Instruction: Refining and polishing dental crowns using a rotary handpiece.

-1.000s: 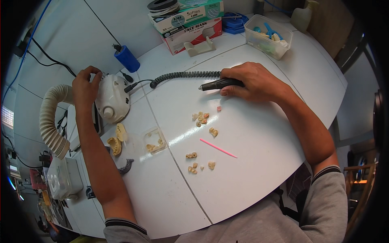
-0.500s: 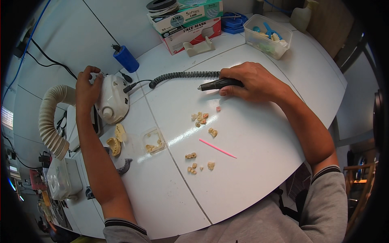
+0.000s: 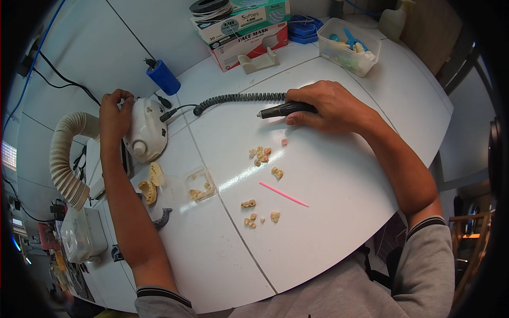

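Observation:
My right hand (image 3: 331, 106) grips a black rotary handpiece (image 3: 283, 109) that lies low over the white table (image 3: 339, 222), its tip pointing left. A black coiled cord (image 3: 238, 98) runs from it to a white control box (image 3: 146, 130). My left hand (image 3: 114, 114) rests on the left side of that box, fingers curled at its back edge. Small beige tooth pieces (image 3: 261, 155) lie scattered on the table below the handpiece, with a few more tooth pieces (image 3: 253, 212) nearer me. A thin pink stick (image 3: 283, 194) lies beside them.
A clear small tray (image 3: 200, 184) and two beige dental casts (image 3: 150, 183) sit near the box. A ribbed suction hose (image 3: 66, 159) curves at the left. Boxes of masks (image 3: 249, 29), a blue cylinder (image 3: 163, 77) and a clear bin of tools (image 3: 350, 46) stand at the back.

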A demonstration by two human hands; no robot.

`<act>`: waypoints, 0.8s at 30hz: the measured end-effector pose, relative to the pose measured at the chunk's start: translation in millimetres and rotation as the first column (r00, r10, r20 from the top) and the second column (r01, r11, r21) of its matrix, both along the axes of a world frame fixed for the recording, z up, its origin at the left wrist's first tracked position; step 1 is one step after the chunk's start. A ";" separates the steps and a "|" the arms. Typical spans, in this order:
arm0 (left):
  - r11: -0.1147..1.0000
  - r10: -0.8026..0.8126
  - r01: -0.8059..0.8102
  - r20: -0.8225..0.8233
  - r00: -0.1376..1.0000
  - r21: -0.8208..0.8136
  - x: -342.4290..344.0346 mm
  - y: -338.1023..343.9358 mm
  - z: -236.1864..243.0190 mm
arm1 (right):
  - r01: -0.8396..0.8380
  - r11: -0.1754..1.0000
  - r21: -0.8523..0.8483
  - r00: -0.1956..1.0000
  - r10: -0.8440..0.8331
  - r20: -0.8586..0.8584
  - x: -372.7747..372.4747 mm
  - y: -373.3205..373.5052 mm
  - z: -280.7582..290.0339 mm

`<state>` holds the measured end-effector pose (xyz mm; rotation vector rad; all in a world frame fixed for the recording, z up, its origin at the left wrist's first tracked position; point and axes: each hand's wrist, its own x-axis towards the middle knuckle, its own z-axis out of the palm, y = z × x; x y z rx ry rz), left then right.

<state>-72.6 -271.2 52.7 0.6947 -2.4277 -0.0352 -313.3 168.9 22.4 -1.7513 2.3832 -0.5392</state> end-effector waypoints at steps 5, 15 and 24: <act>0.998 0.048 -0.048 0.018 0.999 0.043 -3.8 8.3 2.6 | 0.000 1.000 -0.003 1.000 0.000 -0.016 0.1 1.2 -1.2; 0.999 0.031 -0.030 0.021 0.999 -0.038 -0.7 6.9 1.8 | 0.009 1.000 0.011 1.000 -0.009 -0.010 0.0 1.0 -0.7; 0.975 0.019 0.041 -0.261 0.965 0.220 16.4 79.6 84.9 | 0.010 0.999 0.032 1.000 -0.011 0.027 1.6 -3.5 1.9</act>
